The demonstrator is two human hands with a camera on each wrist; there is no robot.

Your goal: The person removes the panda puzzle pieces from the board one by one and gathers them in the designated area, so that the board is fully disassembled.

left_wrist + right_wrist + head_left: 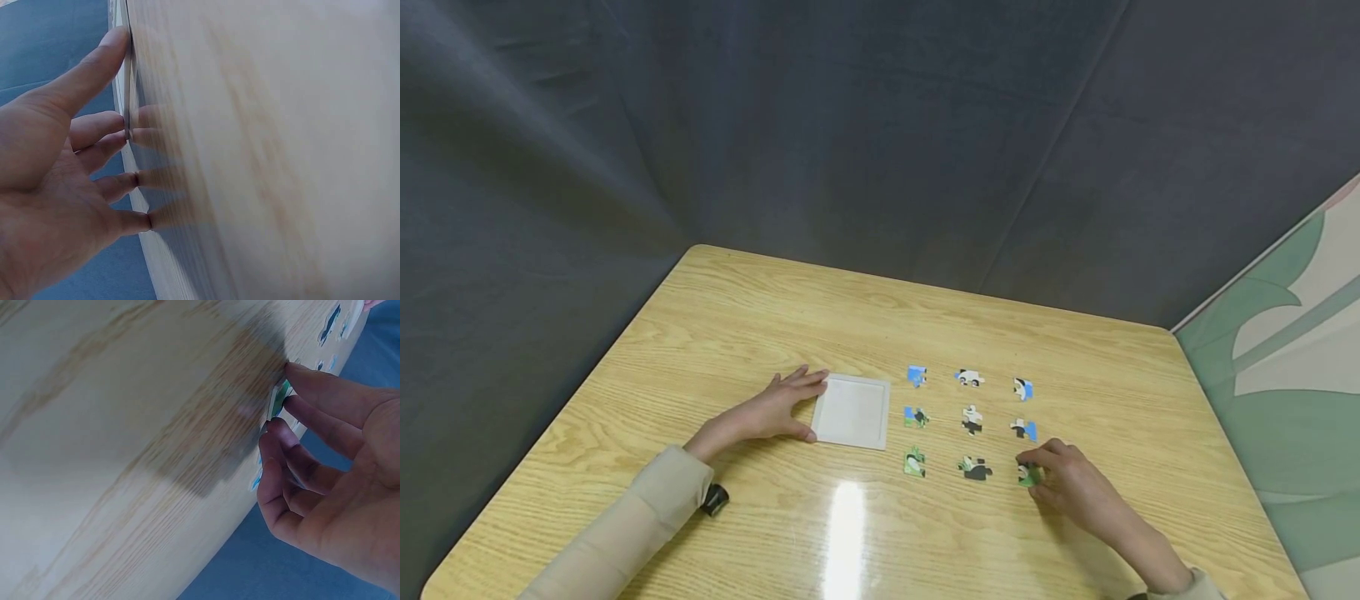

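A square white puzzle tray (852,412) lies flat on the wooden table. My left hand (775,410) is spread along its left side, with the thumb touching near the lower corner and the fingertips at the upper one. In the left wrist view the fingers of that hand (69,162) are mostly straight. To the right of the tray, jigsaw pieces lie apart in three rows of three. My right hand (1078,487) pinches the green puzzle piece (1027,474) at the near right of this layout. The right wrist view shows this piece between the thumb and fingertips (294,419), partly hidden.
Among the other pieces are a panda-face piece (970,378), a blue corner piece (917,376) and a black-and-green piece (975,468). A small black object (715,500) is by the left sleeve. Dark cloth (880,142) hangs behind the table (760,292).
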